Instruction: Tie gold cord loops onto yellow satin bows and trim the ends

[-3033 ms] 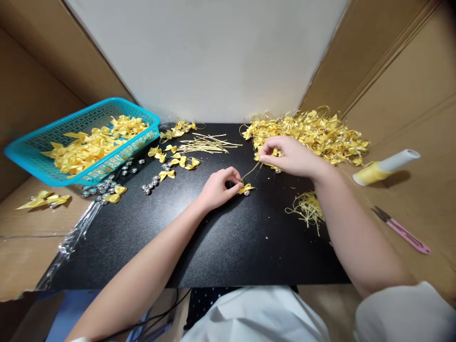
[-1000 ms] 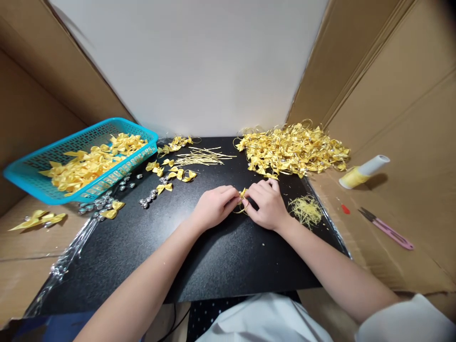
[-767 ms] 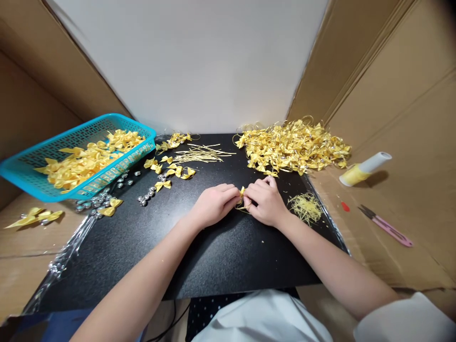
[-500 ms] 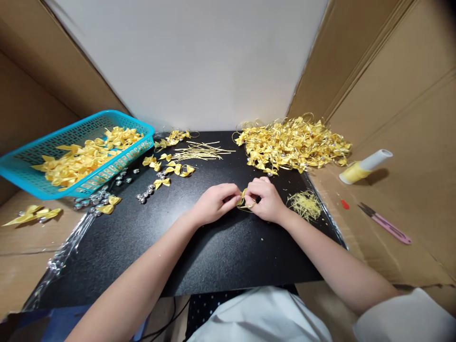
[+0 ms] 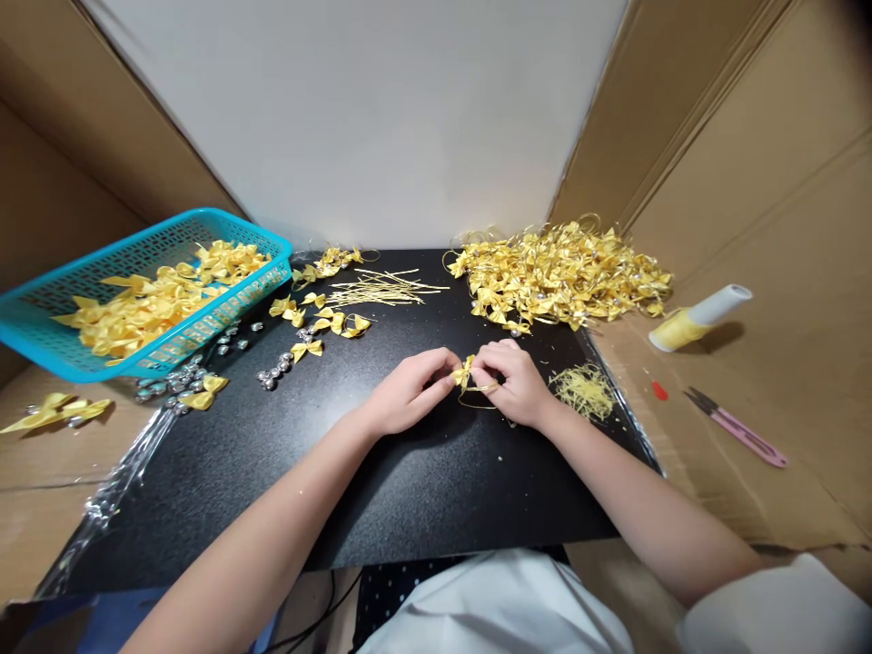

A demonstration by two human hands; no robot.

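Note:
Over the black tabletop [image 5: 409,472], a yellow ribbon bow [image 5: 464,371] is pinched between my two hands. My left hand [image 5: 417,389] closes thumb and fingers on its left side. On the other side, my right hand [image 5: 512,381] is closed at the bow, with thin gold cord [image 5: 477,400] looping below the fingers. The fingertips hide part of the bow and its middle. Beyond my hands lie loose gold cord lengths [image 5: 385,289]. To their left are a few separate bows [image 5: 308,348] and silver bells [image 5: 272,372].
A blue basket [image 5: 146,361] of yellow bows stands at left. A big heap of corded bows [image 5: 565,277] sits back right. Cord clippings [image 5: 584,391] lie beside my right hand. Farther right are pink-handled snips [image 5: 739,431], a red scrap [image 5: 659,391] and a white tube [image 5: 701,318].
My hands have drawn slightly apart, and more of the bow shows between them. The cord loop hangs lower and wider beneath my right fingers.

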